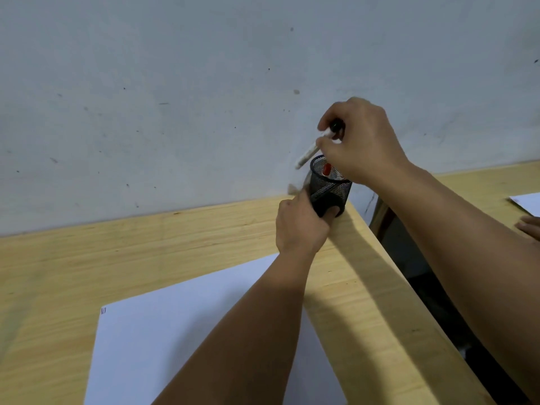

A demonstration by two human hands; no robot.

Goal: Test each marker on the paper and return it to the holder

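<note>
A black mesh holder [331, 188] stands near the table's far right corner, by the wall. My left hand [301, 226] grips its lower left side. Just above the holder's rim, my right hand [362, 141] pinches a white marker [306, 156] with a black cap, tilted down to the left. Inside the holder a red-capped marker [326, 169] shows. A white sheet of paper [175, 331] lies on the table in front of me, with a few short pen strokes [103, 310] at its far left corner.
The wooden table [117, 252] ends at a right edge [409, 287] with a dark gap beyond. A second table [479, 185] to the right carries another paper [526, 201] and another person's fingers [529, 226]. A grey wall [175, 97] stands right behind.
</note>
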